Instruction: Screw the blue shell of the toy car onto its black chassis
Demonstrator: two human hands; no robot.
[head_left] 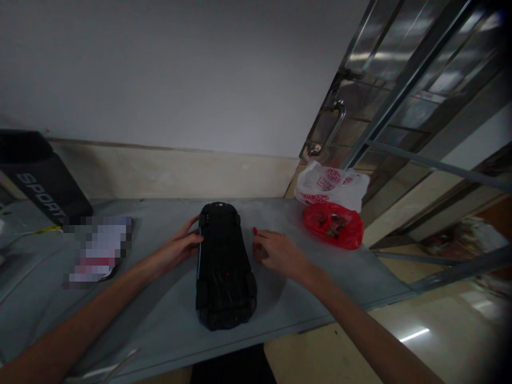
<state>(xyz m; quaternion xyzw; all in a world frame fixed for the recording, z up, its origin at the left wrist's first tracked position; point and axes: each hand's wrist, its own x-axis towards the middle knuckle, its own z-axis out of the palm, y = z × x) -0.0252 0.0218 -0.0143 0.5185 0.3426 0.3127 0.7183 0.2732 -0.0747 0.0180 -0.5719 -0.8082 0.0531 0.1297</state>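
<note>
A toy car (224, 261) lies upside down on the grey tabletop, its black underside and wheels facing up. A thin strip of blue body shows along its left edge. My left hand (188, 240) grips the car's left side, with the thumb against the edge and the other fingers partly hidden. To the right of the car, and apart from it, my right hand (278, 253) is closed with the fingers curled. A small red piece (255, 230) sticks out at its fingertips; the rest of it is hidden, and I cannot make out its kind.
A white plastic bag (332, 184) and a red plastic bag (334, 225) sit at the table's right end. On the left are a pixelated phone-like object (104, 245), a dark container marked SPORT (44, 178) and cables. A metal frame (408, 90) rises at right.
</note>
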